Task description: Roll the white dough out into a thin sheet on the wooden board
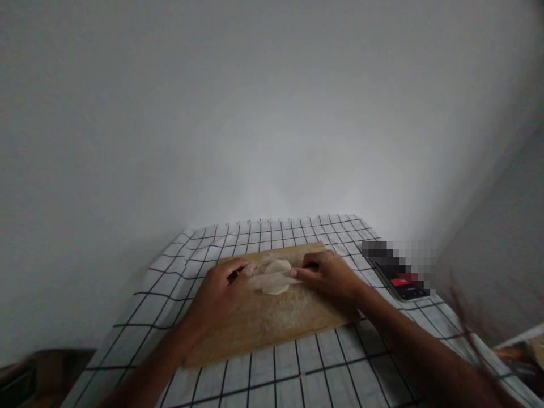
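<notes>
Closely curled round rolling pin (272,280): left hand (226,279), right hand (328,272).

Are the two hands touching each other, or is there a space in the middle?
Apart. The head view shows the left hand and right hand separated, with the rolling pin's middle and the dough visible between them.

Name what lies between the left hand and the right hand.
The head view shows a rolling pin there, stretching from the left hand to the right hand across the dough.
</notes>
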The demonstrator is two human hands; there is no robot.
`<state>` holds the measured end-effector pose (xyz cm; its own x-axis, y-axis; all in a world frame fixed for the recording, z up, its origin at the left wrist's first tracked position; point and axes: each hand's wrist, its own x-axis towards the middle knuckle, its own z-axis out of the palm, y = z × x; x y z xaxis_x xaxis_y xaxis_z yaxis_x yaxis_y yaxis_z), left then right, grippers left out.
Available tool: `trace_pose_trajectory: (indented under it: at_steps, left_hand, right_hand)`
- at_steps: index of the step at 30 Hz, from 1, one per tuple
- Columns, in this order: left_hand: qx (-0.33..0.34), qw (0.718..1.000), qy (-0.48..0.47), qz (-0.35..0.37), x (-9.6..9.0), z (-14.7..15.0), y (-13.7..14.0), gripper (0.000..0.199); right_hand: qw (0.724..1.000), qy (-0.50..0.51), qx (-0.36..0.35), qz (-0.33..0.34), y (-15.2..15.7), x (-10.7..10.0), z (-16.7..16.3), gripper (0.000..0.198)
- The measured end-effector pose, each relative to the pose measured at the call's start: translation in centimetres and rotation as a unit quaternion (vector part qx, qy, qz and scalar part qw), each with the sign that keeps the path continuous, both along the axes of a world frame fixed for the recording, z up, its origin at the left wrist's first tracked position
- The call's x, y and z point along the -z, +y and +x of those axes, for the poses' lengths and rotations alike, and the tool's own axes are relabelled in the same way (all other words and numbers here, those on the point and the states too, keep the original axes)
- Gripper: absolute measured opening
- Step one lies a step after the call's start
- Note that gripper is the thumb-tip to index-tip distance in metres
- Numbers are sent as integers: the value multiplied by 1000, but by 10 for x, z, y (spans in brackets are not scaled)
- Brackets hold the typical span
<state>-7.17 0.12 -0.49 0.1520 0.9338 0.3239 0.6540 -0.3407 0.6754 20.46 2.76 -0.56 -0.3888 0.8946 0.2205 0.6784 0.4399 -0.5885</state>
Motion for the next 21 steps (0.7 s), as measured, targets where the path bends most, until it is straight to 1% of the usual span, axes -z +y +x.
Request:
trace_pose_trajectory:
  at_steps: [3,7,13,21]
  left_hand:
    - [1,1000,4,-6,-2,-1,0,31]
    - [-4,1000,15,4,-2,-1,0,31]
    - [1,1000,17,8,0,-1,-1,30]
    - [1,1000,22,3,0,-1,0,31]
  right_hand:
    - [1000,14,-8,-8,0,-1,1,47]
    - [1000,14,-18,-13,0,-2,1,46]
    - [1000,18,-23,0,0,0,0,44]
    - [999,22,-25,-17,0,1,1,46]
